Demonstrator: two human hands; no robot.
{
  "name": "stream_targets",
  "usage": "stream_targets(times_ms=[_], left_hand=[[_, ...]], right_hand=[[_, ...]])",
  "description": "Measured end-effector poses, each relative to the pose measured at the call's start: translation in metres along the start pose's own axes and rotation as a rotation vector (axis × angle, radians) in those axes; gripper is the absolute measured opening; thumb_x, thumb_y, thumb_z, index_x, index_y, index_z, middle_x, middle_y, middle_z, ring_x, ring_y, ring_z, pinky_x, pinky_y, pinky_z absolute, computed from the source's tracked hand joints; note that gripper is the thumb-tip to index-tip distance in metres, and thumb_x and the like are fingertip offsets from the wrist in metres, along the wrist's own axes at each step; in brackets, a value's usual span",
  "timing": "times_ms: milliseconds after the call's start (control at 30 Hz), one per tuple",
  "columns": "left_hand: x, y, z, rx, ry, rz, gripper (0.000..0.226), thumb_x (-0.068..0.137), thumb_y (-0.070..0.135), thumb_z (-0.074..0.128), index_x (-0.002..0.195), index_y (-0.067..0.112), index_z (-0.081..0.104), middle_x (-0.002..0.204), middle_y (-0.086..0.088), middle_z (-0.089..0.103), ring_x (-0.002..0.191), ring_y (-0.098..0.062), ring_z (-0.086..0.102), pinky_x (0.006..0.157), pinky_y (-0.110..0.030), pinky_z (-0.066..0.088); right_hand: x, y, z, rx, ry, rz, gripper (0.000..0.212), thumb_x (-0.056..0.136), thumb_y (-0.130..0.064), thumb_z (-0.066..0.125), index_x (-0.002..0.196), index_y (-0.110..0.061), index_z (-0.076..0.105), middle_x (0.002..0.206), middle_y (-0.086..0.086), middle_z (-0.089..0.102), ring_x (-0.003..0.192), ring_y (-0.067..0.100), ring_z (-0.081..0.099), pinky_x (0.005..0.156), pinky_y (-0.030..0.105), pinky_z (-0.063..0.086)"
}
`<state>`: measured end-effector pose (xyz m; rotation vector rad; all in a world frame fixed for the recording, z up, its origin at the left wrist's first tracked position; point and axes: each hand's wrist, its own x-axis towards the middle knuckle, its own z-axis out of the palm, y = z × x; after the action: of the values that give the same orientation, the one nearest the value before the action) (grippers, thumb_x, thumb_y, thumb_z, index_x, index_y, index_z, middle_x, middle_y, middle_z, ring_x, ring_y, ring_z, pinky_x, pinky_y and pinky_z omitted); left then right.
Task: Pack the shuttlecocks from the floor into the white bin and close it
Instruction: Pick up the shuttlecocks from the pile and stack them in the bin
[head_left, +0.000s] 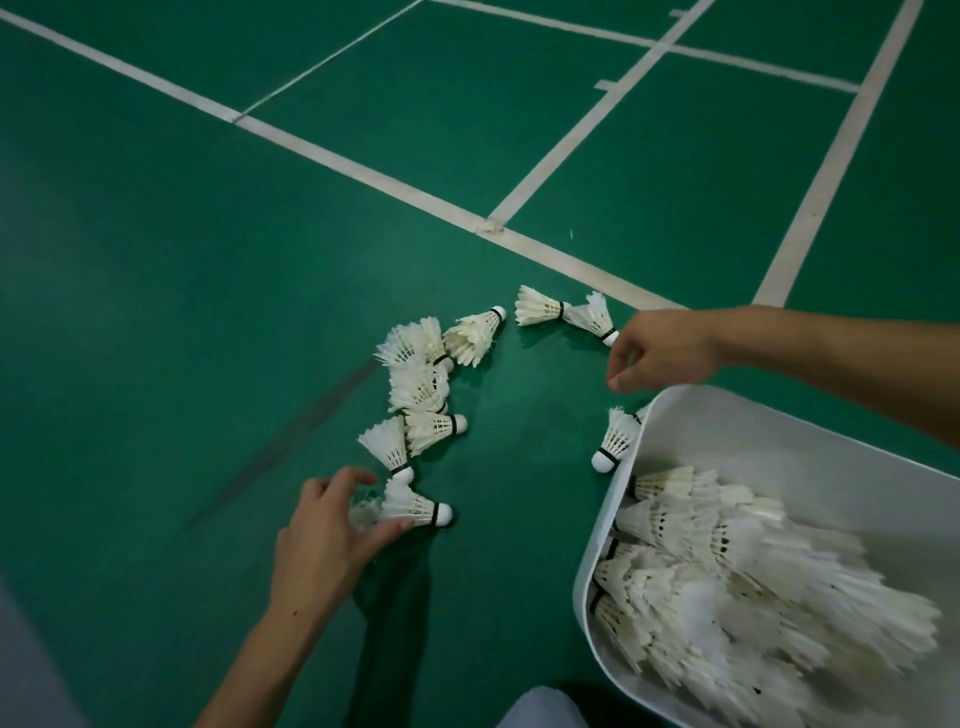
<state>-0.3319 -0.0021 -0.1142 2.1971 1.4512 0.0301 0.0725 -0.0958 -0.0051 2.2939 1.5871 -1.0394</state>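
Shuttlecocks (737, 587) filled the near part of the white bin (769, 447), a heap of cream feather skirts with black bands above the corks, blurred toward the lower right where the bin ran off the frame. Its lid was not in view. On the green court floor (208, 312) the left hand (332, 540) had its thumb and fingers spread around the feather end of one shuttlecock (410, 506), touching it but not closed on it (the skirt was partly hidden behind the fingers). Just beyond it lay a loose cluster (421, 395) of overlapping birds, too tangled to count surely. Another shuttlecock (615, 439) lay against the bin's outer wall, cork toward the camera. Above the bin's far rim the right hand (660, 351) hung with fingers curled downward, and I could not tell whether it held anything. Beside its knuckles lay a pair of shuttlecocks (566, 312), the nearer one's cork touching or just short of the hand. White court lines (363, 171) crossed the floor farther off
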Motion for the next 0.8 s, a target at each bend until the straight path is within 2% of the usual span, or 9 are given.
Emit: stream_targets(times_ms=[67, 167, 233, 300, 400, 533, 633, 700, 800], left_hand=[[0.001, 0.000, 0.006, -0.031, 0.009, 0.069, 0.041, 0.074, 0.063, 0.083, 0.103, 0.040, 0.065, 0.110, 0.011, 0.053, 0.091, -0.010, 0.063, 0.078, -0.037, 0.057], [0.000, -0.004, 0.020, -0.082, -0.004, 0.160, 0.026, 0.083, 0.051, 0.080, 0.095, 0.030, 0.070, 0.105, 0.015, 0.051, 0.091, -0.002, 0.058, 0.071, -0.021, 0.045], [-0.003, -0.006, 0.029, -0.093, 0.006, 0.206, 0.029, 0.086, 0.056, 0.069, 0.089, 0.027, 0.069, 0.105, 0.017, 0.050, 0.090, 0.002, 0.057, 0.070, -0.019, 0.043], [-0.006, -0.008, 0.035, -0.107, 0.025, 0.252, 0.034, 0.088, 0.059, 0.063, 0.083, 0.025, 0.065, 0.105, 0.016, 0.050, 0.090, 0.001, 0.057, 0.067, -0.019, 0.043], [-0.006, -0.005, 0.037, -0.165, 0.052, 0.287, 0.036, 0.090, 0.054, 0.064, 0.079, 0.020, 0.064, 0.104, 0.016, 0.051, 0.089, -0.001, 0.057, 0.067, -0.020, 0.047], [-0.011, 0.023, 0.030, -0.313, 0.085, 0.331, 0.029, 0.090, 0.047, 0.071, 0.074, 0.025, 0.061, 0.096, 0.012, 0.055, 0.081, -0.011, 0.056, 0.063, -0.016, 0.043], [-0.013, 0.051, 0.021, -0.397, 0.094, 0.361, 0.024, 0.089, 0.046, 0.071, 0.077, 0.028, 0.062, 0.092, 0.008, 0.057, 0.077, -0.013, 0.054, 0.061, -0.016, 0.042], [-0.013, 0.068, 0.015, -0.433, 0.104, 0.381, 0.025, 0.089, 0.043, 0.073, 0.077, 0.024, 0.063, 0.091, 0.006, 0.058, 0.076, -0.012, 0.053, 0.061, -0.016, 0.043], [-0.012, 0.096, 0.004, -0.504, 0.135, 0.412, 0.027, 0.090, 0.040, 0.073, 0.077, 0.019, 0.063, 0.089, 0.003, 0.057, 0.073, -0.010, 0.051, 0.059, -0.017, 0.043]], right_hand=[[0.020, 0.005, 0.010, 0.038, -0.080, 0.015, 0.017, 0.097, -0.036, 0.071, 0.105, -0.023, 0.077, 0.087, -0.010, 0.071, 0.072, 0.007, 0.063, 0.085, 0.037, 0.061], [0.040, 0.007, 0.024, 0.091, -0.191, 0.027, 0.008, 0.097, -0.031, 0.072, 0.102, -0.027, 0.076, 0.091, -0.009, 0.073, 0.072, 0.006, 0.063, 0.074, 0.028, 0.059], [0.047, 0.007, 0.031, 0.095, -0.257, 0.025, 0.019, 0.098, -0.024, 0.070, 0.115, -0.024, 0.077, 0.087, -0.015, 0.070, 0.070, 0.002, 0.062, 0.065, 0.020, 0.052], [0.051, 0.007, 0.034, 0.096, -0.300, 0.038, 0.026, 0.098, -0.019, 0.068, 0.123, -0.022, 0.075, 0.083, -0.016, 0.068, 0.072, 0.005, 0.064, 0.066, 0.021, 0.052], [0.053, 0.011, 0.036, 0.115, -0.311, 0.041, 0.031, 0.097, -0.011, 0.068, 0.127, -0.016, 0.075, 0.080, -0.013, 0.069, 0.074, 0.007, 0.066, 0.065, 0.020, 0.053], [0.048, 0.012, 0.034, 0.186, -0.245, 0.020, 0.031, 0.094, -0.005, 0.070, 0.124, -0.009, 0.076, 0.075, -0.014, 0.072, 0.069, 0.003, 0.067, 0.054, 0.011, 0.050], [0.042, 0.010, 0.032, 0.253, -0.182, 0.000, 0.026, 0.091, -0.013, 0.078, 0.117, -0.016, 0.081, 0.084, -0.014, 0.076, 0.074, 0.003, 0.070, 0.063, 0.015, 0.053], [0.038, 0.008, 0.028, 0.328, -0.059, -0.021, 0.021, 0.086, -0.019, 0.084, 0.108, -0.020, 0.083, 0.087, -0.013, 0.079, 0.080, 0.007, 0.072, 0.070, 0.021, 0.056], [0.027, -0.001, 0.019, 0.504, 0.179, -0.055, 0.014, 0.082, -0.016, 0.088, 0.096, -0.016, 0.084, 0.079, -0.009, 0.079, 0.077, 0.011, 0.071, 0.069, 0.023, 0.056]])
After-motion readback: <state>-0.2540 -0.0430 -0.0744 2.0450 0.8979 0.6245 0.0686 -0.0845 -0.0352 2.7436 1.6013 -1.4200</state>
